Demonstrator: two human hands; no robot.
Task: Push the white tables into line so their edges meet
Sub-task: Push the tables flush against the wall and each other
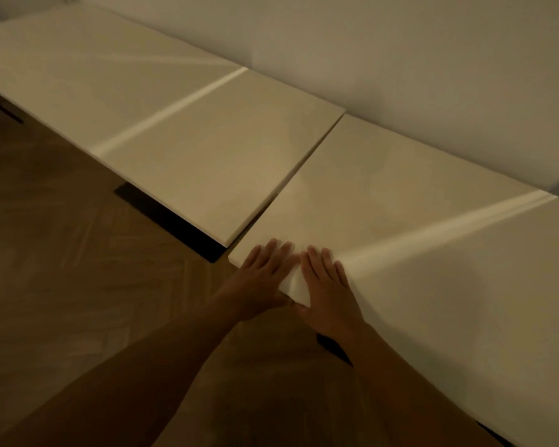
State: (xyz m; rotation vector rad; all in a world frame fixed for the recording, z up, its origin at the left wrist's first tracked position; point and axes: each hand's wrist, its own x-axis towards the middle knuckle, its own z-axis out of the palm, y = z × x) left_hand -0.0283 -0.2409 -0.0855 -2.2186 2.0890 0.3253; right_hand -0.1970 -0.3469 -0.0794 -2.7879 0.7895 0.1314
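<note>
Two white tables stand end to end along a wall. The left table (pixel 149 101) runs from the upper left to the middle. The right table (pixel 433 246) runs from the middle to the lower right. A thin dark gap shows between their short ends, and the right table's front corner juts out past the left table's front edge. My left hand (pixel 262 279) and my right hand (pixel 329 285) lie flat, side by side, on the near front corner of the right table, fingers spread and thumbs at the front edge.
A pale wall (pixel 400 59) runs close behind both tables. Wooden herringbone floor (pixel 62 253) fills the lower left. Dark table feet (pixel 168 214) show under the left table and under the right table (pixel 334 348).
</note>
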